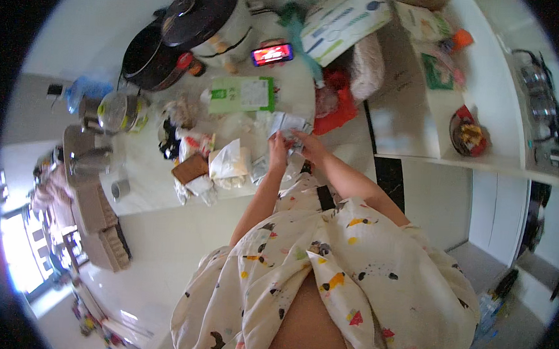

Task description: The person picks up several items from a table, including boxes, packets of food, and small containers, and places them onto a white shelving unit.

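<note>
At the near edge of the white table (139, 181), my left hand (278, 151) and my right hand (312, 148) meet on a whitish, silvery packet (289, 123). Fingers of both hands grip its lower part, and that part is partly covered by them. Just beyond the packet lies a green and white flat package (242, 95) bearing writing. Left of my left hand sit a roll of white tissue (230, 162) and a small clear wrapper (260, 168).
A lit phone (272, 55) leans near a large lidded pot (216, 24). A dark pan (148, 56) stands beside it. Further left are a brown block-like item (190, 168), a glass jar (117, 111) and a cup (120, 190). Red plastic bag (337, 106) material lies at right.
</note>
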`<state>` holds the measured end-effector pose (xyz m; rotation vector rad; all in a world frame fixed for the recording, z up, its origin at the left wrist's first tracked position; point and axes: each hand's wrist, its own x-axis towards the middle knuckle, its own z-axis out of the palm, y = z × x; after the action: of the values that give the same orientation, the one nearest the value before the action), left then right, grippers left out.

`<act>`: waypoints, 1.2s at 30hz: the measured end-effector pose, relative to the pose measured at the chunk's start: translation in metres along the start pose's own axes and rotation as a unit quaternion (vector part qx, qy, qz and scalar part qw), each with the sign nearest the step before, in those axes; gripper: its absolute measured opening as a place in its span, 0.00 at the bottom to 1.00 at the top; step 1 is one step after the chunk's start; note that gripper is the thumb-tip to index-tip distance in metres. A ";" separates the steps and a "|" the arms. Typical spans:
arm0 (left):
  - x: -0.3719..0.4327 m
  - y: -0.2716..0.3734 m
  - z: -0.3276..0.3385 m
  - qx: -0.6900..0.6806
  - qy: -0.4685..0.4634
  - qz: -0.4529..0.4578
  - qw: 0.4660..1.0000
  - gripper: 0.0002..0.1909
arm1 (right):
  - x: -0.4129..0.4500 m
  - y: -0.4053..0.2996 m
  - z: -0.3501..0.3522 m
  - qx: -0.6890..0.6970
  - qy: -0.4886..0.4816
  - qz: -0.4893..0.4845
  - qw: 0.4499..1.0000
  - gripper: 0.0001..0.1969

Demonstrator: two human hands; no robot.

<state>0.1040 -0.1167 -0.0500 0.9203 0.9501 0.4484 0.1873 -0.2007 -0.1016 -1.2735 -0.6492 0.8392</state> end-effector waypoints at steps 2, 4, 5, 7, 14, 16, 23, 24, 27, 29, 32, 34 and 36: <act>-0.003 0.001 0.012 -0.019 -0.044 -0.038 0.998 0.19 | 0.004 0.015 -0.020 -0.167 -0.003 -0.042 0.985 0.15; 0.002 -0.001 -0.004 -0.038 -0.051 -0.071 0.995 0.20 | 0.014 0.013 -0.004 0.183 0.168 0.338 0.907 0.17; 0.006 -0.004 -0.015 0.023 -0.069 -0.063 0.995 0.20 | 0.014 0.008 -0.003 0.186 0.171 0.337 0.907 0.17; 0.020 -0.021 -0.046 0.087 -0.074 -0.050 0.992 0.20 | 0.015 -0.005 0.012 0.154 0.188 0.395 0.886 0.16; -0.005 -0.005 -0.065 0.552 -0.025 0.189 0.812 0.25 | -0.008 -0.040 -0.013 0.341 0.196 0.311 0.865 0.18; -0.008 0.001 -0.049 0.581 -0.052 0.214 0.784 0.28 | -0.014 -0.034 -0.034 0.366 0.206 0.295 0.858 0.17; -0.031 0.025 -0.015 0.714 -0.039 0.170 0.678 0.33 | -0.023 -0.034 -0.047 0.363 0.236 0.266 0.861 0.17; -0.029 0.019 -0.018 0.714 -0.035 0.168 0.679 0.33 | -0.024 -0.031 -0.046 0.363 0.232 0.268 0.862 0.17; -0.022 0.001 -0.020 0.695 -0.022 0.182 0.696 0.33 | -0.033 -0.030 -0.051 0.384 0.210 0.240 0.867 0.17; -0.020 0.001 -0.021 0.706 -0.031 0.182 0.684 0.30 | -0.041 -0.042 -0.050 0.354 0.257 0.271 0.857 0.20; -0.013 -0.001 -0.028 0.670 -0.058 0.191 0.715 0.26 | -0.055 -0.055 -0.059 0.357 0.236 0.224 0.875 0.22; -0.008 0.000 -0.033 0.632 -0.045 0.175 0.753 0.23 | -0.065 -0.062 -0.069 0.350 0.252 0.217 0.876 0.20; -0.002 0.002 -0.038 0.596 -0.002 0.151 0.789 0.19 | -0.077 -0.071 -0.076 0.344 0.266 0.211 0.876 0.18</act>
<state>0.0708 -0.0993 -0.0576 2.2508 1.0561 0.0452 0.2189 -0.3125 -0.0443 -0.9143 0.3762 0.9016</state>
